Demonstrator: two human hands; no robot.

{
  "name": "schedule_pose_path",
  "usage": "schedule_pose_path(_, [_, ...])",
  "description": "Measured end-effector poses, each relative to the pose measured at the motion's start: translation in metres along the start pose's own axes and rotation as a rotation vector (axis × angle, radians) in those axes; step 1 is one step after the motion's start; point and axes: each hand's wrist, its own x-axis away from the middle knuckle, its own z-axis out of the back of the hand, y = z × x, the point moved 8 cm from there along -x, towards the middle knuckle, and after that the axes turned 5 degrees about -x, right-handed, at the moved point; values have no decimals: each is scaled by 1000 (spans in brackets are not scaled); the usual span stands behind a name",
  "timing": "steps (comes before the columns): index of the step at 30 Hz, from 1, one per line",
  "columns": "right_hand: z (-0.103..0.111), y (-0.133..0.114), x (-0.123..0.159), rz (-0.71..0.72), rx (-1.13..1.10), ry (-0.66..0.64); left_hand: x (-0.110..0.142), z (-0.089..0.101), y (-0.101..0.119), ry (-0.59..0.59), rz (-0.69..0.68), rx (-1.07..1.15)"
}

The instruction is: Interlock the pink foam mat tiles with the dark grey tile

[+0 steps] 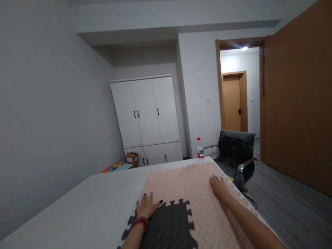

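- Nearest us lies the dark foam mat [168, 226], cut off by the bottom of our view, its toothed far edge facing away from us; with the near end hidden, we cannot tell its long axis.
- Our left hand [145, 206] is the nearer one: it is palm down at the dark mat's far left corner, thumb along the teeth, other fingers pointing away from us. Its grip is spread wide and holds nothing.
- From our right hand [219, 188], the dark mat lies to the left and closer to us, well apart. That grip is loosely open, palm down and fingers forward on the pink foam mat [178, 180], near its right side.
- The pink mat lies flat on the white desk [98, 197], reaching almost to the far edge; we see the dark one overlapping it, with left-hand teeth out over the white top.
- Beyond the pink mat, we have a red-capped bottle [200, 154] upright at the far edge, clear of both hands.
- Off the right side stands a black chair [234, 148]; past the far left, a cardboard box [132, 158].
- Nothing we can see stands between either hand and the dark mat.
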Motion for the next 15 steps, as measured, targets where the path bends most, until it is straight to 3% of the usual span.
schedule_pose_path(3, [13, -34, 42, 137, -46, -74, 33, 19, 16, 83, 19, 5])
schedule_pose_path(6, [32, -33, 100, 185, -102, -121, 73, 33, 33, 97, -56, 43])
schedule_pose_path(8, [49, -8, 142, 120, -186, -81, 107, 39, 44, 52, -172, 85])
schedule_pose_path(11, [73, 57, 213, -139, -345, 81, 175, 43, 58, -69, -406, 173])
schedule_pose_path(15, [76, 125, 312, -406, -417, 207, 260, 31, 71, -265, -555, 286])
